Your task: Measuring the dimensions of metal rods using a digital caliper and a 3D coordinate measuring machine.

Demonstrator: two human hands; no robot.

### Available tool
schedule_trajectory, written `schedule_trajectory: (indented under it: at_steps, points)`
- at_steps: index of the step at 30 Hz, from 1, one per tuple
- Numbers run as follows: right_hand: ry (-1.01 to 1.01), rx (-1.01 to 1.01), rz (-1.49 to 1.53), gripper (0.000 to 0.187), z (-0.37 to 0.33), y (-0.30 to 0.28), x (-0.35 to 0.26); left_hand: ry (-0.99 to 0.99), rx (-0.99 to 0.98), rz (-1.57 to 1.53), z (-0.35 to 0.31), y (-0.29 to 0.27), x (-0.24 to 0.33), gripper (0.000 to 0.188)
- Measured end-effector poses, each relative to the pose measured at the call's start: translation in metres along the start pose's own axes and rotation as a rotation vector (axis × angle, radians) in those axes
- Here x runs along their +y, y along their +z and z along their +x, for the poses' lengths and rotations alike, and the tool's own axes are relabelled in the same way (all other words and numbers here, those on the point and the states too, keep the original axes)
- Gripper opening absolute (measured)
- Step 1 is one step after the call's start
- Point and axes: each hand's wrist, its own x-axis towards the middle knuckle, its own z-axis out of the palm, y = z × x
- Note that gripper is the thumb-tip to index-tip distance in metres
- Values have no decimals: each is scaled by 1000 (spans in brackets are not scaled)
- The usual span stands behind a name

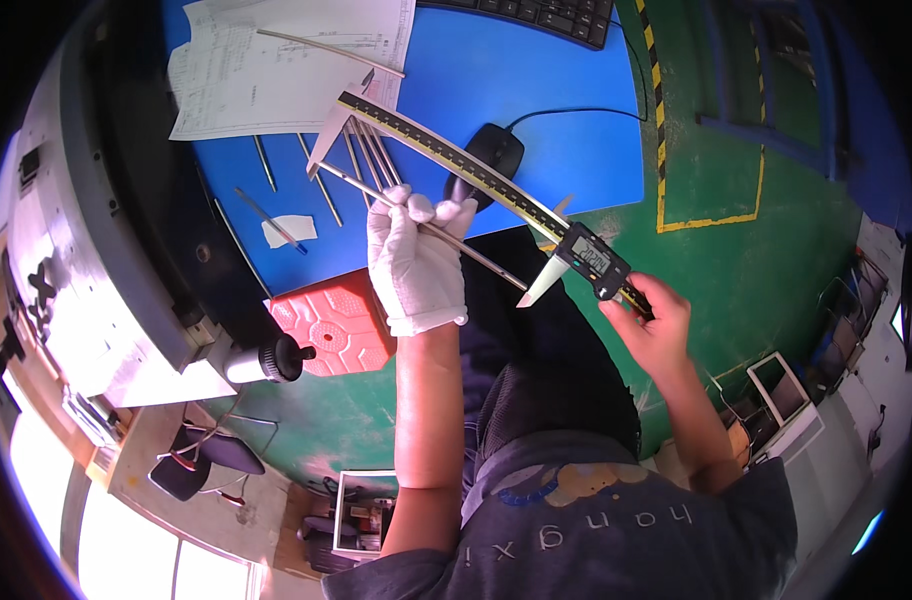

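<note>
Head view, the only one we have: we see the left hand in a white fabric glove (pixel 414 262) pinching a slim silver metal rod (pixel 491 266) partway along between thumb and fingertips, likely so both ends stay free and the rod balances. It sits above the blue tabletop's near edge, lying between the spread jaws of a long black-and-silver digital caliper (pixel 456 164). Its ends look close to the jaw tips; we cannot confirm contact. The bare right hand (pixel 658 328) closes thumb and fingers around the caliper's slider end, probably for control of the moving jaw, and the display faces up, which suits reading. Loose silver metal rods (pixel 321 180) lie on the blue tabletop (pixel 591 165) near the white printed paper sheets (pixel 226 90), presumably within easy reach.
</note>
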Motion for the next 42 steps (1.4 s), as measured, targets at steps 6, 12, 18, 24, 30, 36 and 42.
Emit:
schedule_trajectory:
  at_steps: [6,12,18,24,30,36,42]
  points:
    - [3,59,-16,29,-3,2,2,12,39,9,-1,-2,-2,11]
    - [-15,88,-101,31,-1,3,1,-104,-46,43,0,-3,10,12]
    - [-119,66,-254,30,8,-10,-5,-168,43,250,-3,-5,17,24]
    - [-184,47,-192,31,6,2,2,-138,107,394,-15,-12,20,20]
    - [-76,136,-64,31,2,-5,15,-59,373,780,15,-23,6,18]
    - [-22,210,10,30,9,-14,19,551,429,1882,60,-54,41,15]
    - [-20,218,1,30,3,-20,30,562,455,2049,74,-57,38,13]
